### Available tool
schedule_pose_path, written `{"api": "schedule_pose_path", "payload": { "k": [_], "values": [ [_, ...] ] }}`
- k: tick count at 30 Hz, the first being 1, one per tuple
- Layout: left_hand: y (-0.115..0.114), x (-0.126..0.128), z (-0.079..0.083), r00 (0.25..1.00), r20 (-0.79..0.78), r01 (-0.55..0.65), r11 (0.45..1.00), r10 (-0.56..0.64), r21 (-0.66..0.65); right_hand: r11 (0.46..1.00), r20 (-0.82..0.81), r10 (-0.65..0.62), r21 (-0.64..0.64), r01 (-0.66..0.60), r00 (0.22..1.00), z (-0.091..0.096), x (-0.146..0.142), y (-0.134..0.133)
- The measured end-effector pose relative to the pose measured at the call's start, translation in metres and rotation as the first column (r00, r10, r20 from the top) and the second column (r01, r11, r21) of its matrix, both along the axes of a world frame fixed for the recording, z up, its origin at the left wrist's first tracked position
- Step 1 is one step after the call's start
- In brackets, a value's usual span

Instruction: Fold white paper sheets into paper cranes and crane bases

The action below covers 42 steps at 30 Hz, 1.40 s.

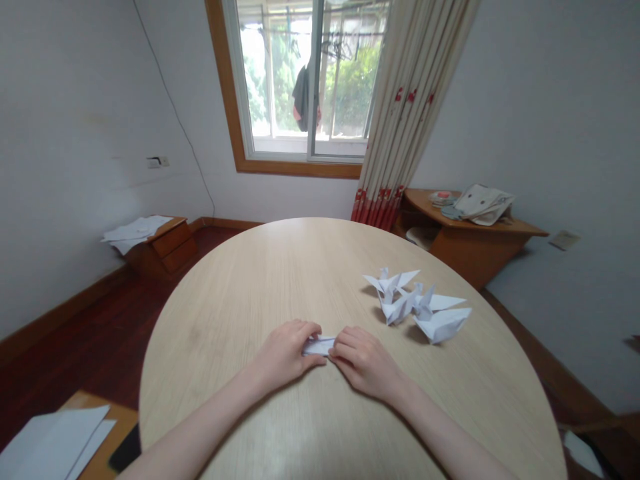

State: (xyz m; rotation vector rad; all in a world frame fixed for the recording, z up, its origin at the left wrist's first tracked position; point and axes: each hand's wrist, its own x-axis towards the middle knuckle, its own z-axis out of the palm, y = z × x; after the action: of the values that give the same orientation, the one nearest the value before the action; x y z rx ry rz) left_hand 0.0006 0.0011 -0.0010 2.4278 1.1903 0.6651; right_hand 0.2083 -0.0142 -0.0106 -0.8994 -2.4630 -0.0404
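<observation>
Across the middle of the view a round pale-wood worktop (pixel 280 267) is recorded. Behind it to the left, a low wooden cabinet (pixel 167 245) is noted with loose white sheets (pixel 134 230) on top. On the worktop's right part a cluster of folded paper birds (pixel 417 303) is seen, apart from the 2 hands. The left hand (pixel 285 352) and right hand (pixel 363 360) are set close together, fingers curled and pinched on a small folded white paper (pixel 319 345), which lies flat between them at the near middle.
</observation>
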Motion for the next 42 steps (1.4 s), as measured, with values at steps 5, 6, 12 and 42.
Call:
{"api": "schedule_pose_path", "payload": {
  "k": [5, 6, 12, 42],
  "values": [
    [-0.0003, -0.0016, 0.0062, 0.995, -0.052, 0.084, 0.996, -0.084, -0.001, 0.995, -0.012, -0.033, -0.099, 0.032, 0.999, -0.0012, 0.0007, 0.0017],
    [-0.0001, -0.0019, 0.0069, 0.994, -0.062, 0.092, 0.996, -0.092, -0.004, 0.993, -0.015, -0.038, -0.114, 0.036, 0.999, -0.0009, 0.0009, 0.0019],
    [0.0008, -0.0030, 0.0094, 0.991, -0.084, 0.100, 0.994, -0.103, -0.032, 0.986, -0.027, -0.046, -0.161, 0.041, 0.999, 0.0015, 0.0006, 0.0003],
    [0.0008, -0.0049, 0.0108, 0.976, -0.130, 0.175, 0.984, -0.175, -0.010, 0.844, -0.286, -0.153, -0.535, -0.026, 0.946, 0.0042, -0.0043, -0.0004]
  ]
}}
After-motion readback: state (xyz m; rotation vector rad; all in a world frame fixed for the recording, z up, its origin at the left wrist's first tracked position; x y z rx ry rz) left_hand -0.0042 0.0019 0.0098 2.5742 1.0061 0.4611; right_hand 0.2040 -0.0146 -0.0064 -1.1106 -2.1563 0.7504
